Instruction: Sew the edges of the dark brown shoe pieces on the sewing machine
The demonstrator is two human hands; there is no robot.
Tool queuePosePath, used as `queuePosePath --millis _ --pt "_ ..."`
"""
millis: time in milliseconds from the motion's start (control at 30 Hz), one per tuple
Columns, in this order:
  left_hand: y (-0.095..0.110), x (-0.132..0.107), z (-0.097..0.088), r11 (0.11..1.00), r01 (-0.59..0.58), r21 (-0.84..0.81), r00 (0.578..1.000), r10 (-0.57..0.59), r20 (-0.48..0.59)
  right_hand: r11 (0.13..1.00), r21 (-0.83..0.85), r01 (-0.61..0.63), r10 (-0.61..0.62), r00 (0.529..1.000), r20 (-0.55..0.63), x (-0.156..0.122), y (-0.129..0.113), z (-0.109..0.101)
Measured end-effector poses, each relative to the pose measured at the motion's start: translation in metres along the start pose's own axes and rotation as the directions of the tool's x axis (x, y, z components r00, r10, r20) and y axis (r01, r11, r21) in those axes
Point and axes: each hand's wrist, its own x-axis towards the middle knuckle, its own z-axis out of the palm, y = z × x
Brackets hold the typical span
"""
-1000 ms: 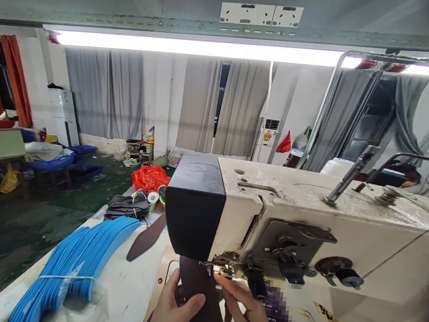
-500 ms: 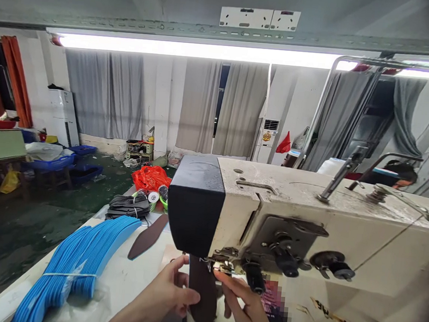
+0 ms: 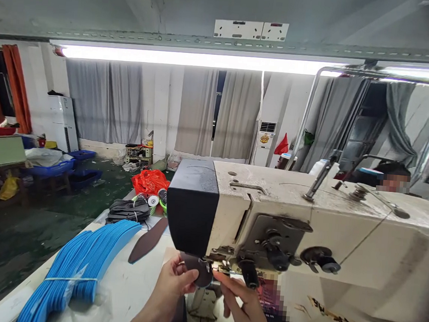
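Note:
My left hand (image 3: 174, 283) is closed on a dark brown piece with a blue edge (image 3: 205, 272), thumb on top and fingers curled beneath. The piece's rounded end lies under the head of the sewing machine (image 3: 232, 212), beside the presser foot (image 3: 221, 266). From the right, my right hand (image 3: 242, 301) reaches in. Its index fingertip touches or nearly touches the piece's edge by the foot, and its other visible finger is apart, lower down. A similar brown piece (image 3: 148, 241) lies flat on the table to the left.
A banded stack of blue curved strips (image 3: 78, 264) fills the table's left side. Behind it are a tied black bundle (image 3: 129, 209), thread spools (image 3: 153, 201) and a red plastic bag (image 3: 148, 181). A person's head (image 3: 393, 175) shows beyond the machine. Blue bins (image 3: 51, 165) stand farther left.
The brown piece has swung round: it hung lengthwise toward me and now only its rounded end shows by the needle. My left hand has shifted with it. The view has tilted slightly.

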Motion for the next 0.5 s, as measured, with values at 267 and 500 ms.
queuePosePath --millis 267,500 --pt "-0.054 -0.017 0.025 0.944 0.030 -0.329 0.941 -0.138 -0.310 1.000 -0.008 0.012 -0.011 1.000 0.020 0.001 -0.005 -0.002" --pt "-0.026 -0.038 0.005 0.981 -0.054 0.189 0.998 0.058 -0.012 0.998 -0.048 0.043 -0.044 0.999 -0.021 0.000 -0.009 -0.002"
